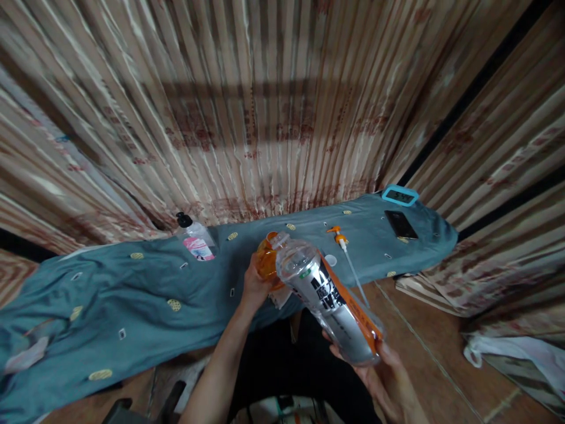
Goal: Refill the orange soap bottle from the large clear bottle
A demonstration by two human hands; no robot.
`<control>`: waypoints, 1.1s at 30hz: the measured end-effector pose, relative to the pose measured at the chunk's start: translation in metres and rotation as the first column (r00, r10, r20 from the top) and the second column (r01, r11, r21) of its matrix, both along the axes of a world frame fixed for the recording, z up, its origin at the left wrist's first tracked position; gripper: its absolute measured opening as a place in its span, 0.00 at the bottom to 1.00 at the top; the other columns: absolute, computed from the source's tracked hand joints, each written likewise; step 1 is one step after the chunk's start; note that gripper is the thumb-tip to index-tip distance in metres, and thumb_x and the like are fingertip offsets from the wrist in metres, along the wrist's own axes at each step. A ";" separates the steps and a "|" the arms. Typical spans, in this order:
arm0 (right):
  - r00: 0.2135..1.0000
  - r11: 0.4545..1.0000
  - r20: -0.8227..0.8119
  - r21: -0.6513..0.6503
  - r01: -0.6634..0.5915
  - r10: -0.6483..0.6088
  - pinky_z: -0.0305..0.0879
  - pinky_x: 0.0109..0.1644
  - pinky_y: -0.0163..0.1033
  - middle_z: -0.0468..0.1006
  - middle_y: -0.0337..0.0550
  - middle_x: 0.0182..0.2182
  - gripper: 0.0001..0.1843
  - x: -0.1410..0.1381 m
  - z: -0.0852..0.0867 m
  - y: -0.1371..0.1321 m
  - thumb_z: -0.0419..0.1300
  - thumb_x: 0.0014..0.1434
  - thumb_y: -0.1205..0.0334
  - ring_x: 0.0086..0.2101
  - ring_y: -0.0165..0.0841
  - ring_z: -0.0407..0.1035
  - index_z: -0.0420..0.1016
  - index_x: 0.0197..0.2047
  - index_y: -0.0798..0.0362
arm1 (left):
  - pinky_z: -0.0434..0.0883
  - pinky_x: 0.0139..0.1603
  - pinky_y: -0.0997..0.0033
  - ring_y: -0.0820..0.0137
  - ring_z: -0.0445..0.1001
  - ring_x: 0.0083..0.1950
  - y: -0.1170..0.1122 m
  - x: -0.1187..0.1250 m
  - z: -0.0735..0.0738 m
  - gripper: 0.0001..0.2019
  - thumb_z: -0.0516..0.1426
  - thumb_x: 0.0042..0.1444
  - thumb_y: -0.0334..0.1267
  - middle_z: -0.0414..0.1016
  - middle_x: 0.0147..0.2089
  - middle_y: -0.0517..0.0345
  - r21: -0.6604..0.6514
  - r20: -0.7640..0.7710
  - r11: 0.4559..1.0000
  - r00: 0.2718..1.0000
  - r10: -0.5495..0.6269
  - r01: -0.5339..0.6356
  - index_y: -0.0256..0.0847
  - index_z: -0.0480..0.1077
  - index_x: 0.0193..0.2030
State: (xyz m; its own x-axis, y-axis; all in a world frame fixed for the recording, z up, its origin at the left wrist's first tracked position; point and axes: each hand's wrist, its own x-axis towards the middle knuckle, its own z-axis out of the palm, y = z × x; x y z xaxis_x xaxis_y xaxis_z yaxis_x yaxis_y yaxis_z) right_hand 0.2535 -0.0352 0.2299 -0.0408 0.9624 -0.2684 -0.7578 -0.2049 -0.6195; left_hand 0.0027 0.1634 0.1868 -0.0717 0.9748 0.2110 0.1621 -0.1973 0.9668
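Note:
My left hand [256,281] is wrapped round an orange see-through bottle [266,262] whose pump is off. In my right hand [375,371] is a large clear plastic bottle [329,300] with a silver and orange label, gripped near its base. This big bottle lies tilted, its neck down at the left by the orange bottle's opening. Whether the two necks touch, and whether liquid runs between them, I cannot tell. To the right, an orange and white pump head [341,240] with a long clear tube rests on the cloth, the tube reaching past its front edge.
A clear pump bottle [197,242] with a black top and pink label is at the back left. At the right are a blue-framed digital clock [399,195] and a dark phone [401,225]. Patterned curtain [273,118] hangs behind the blue-green cloth [145,306].

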 end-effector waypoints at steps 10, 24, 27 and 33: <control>0.993 0.995 -0.065 0.033 -0.096 0.098 0.85 0.59 0.47 0.86 0.54 0.56 0.24 -0.009 0.016 0.007 0.86 0.61 0.44 0.55 0.53 0.84 0.91 0.57 0.41 | 0.83 0.65 0.50 0.50 0.89 0.59 -0.002 0.002 0.003 0.34 0.80 0.39 0.42 0.90 0.52 0.53 -0.078 0.101 0.996 0.994 0.048 -0.040 0.44 0.76 0.54; 0.995 0.996 -0.056 0.036 -0.081 0.083 0.86 0.57 0.46 0.86 0.53 0.56 0.24 0.002 0.018 0.014 0.86 0.61 0.45 0.53 0.53 0.85 0.91 0.57 0.40 | 0.82 0.66 0.53 0.53 0.88 0.58 -0.001 0.001 0.001 0.35 0.80 0.41 0.45 0.89 0.54 0.53 -0.051 0.108 0.999 0.994 0.016 -0.011 0.44 0.75 0.56; 0.995 0.994 -0.026 0.061 -0.089 0.091 0.87 0.57 0.47 0.87 0.52 0.55 0.24 0.009 0.017 0.016 0.85 0.62 0.45 0.53 0.54 0.85 0.91 0.57 0.40 | 0.82 0.66 0.52 0.53 0.88 0.58 -0.001 0.002 0.001 0.35 0.79 0.41 0.45 0.88 0.55 0.52 -0.047 0.120 0.999 0.993 0.002 0.004 0.44 0.75 0.56; 0.993 0.990 0.074 0.092 -0.103 0.096 0.86 0.57 0.46 0.87 0.51 0.55 0.24 0.016 0.020 0.021 0.84 0.63 0.42 0.53 0.53 0.85 0.91 0.57 0.40 | 0.83 0.64 0.52 0.52 0.88 0.58 0.000 -0.001 0.000 0.34 0.80 0.41 0.48 0.89 0.55 0.50 -0.056 0.096 0.998 0.995 0.023 -0.018 0.43 0.76 0.54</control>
